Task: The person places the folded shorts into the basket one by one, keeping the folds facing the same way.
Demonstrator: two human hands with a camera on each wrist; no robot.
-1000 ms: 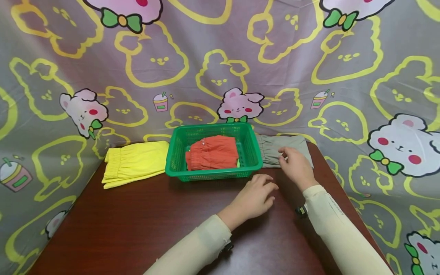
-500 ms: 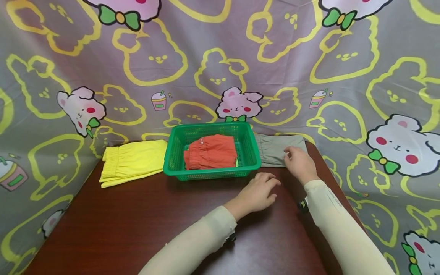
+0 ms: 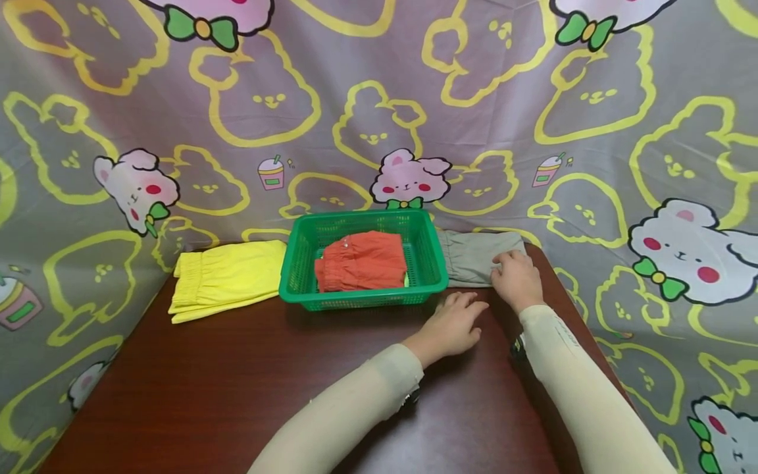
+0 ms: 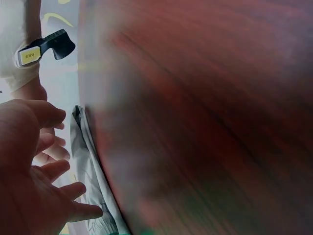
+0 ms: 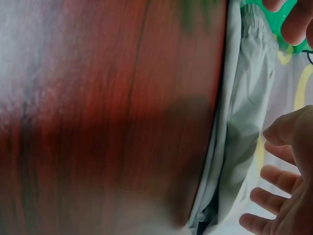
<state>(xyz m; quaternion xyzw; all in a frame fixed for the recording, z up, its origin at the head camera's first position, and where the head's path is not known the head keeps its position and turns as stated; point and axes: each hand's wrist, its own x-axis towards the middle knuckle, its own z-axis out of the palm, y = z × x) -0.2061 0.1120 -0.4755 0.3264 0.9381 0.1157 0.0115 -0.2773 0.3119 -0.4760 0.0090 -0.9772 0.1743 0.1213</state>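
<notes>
Folded grey elastic-waist pants point(image 3: 470, 257) lie at the back right, partly behind the green basket's right side. My right hand point(image 3: 518, 280) is over their right part, fingers spread and loosely bent, holding nothing; in the right wrist view the fingers point(image 5: 274, 178) point toward the grey fabric point(image 5: 244, 98). My left hand point(image 3: 453, 322) hovers low in front of the basket's right corner, fingers loosely spread with nothing in them. Past its fingers point(image 4: 73, 191) the left wrist view shows the folded pants point(image 4: 93, 171).
The green plastic basket point(image 3: 361, 299) stands at the back middle, holding folded red-orange elastic-waist clothing point(image 3: 367, 263) with a bit of yellow-green beneath. Folded yellow elastic-waist clothing point(image 3: 233, 276) lies to its left. A patterned curtain point(image 3: 331, 151) hangs behind the brown table point(image 3: 237, 388).
My left hand has moved a little right and forward, closer to the grey pants. My right hand has shifted slightly right over them. The basket and clothes stay in place.
</notes>
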